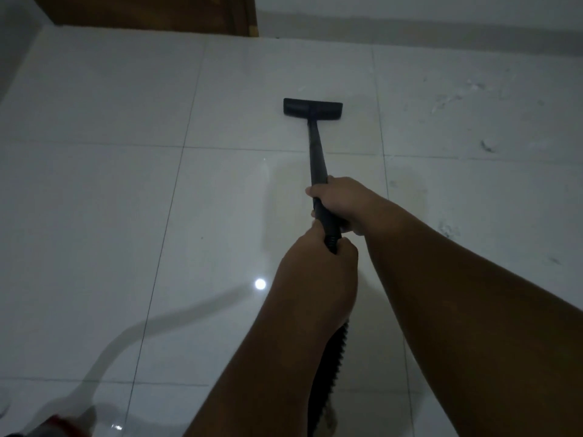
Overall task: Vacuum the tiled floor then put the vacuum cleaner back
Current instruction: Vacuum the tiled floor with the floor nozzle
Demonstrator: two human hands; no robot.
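Note:
A black vacuum wand (pixel 316 152) runs away from me across the white tiled floor (pixel 126 190). Its flat black floor head (pixel 312 107) rests on a tile ahead of me. My right hand (pixel 339 201) grips the wand higher up, fingers wrapped round it. My left hand (pixel 318 266) grips just behind, where the wand meets the ribbed black hose (pixel 328 367). The hose drops down between my forearms and out of the bottom of the view. A red and grey corner of the vacuum body (pixel 53 425) shows blurred at the bottom left.
A brown wooden door (pixel 151 12) stands at the far left, with a pale wall (pixel 410 14) to its right. Dusty smears and specks (pixel 457 99) mark the tiles on the right. A lamp reflection (pixel 260 283) glints on the floor near my left hand.

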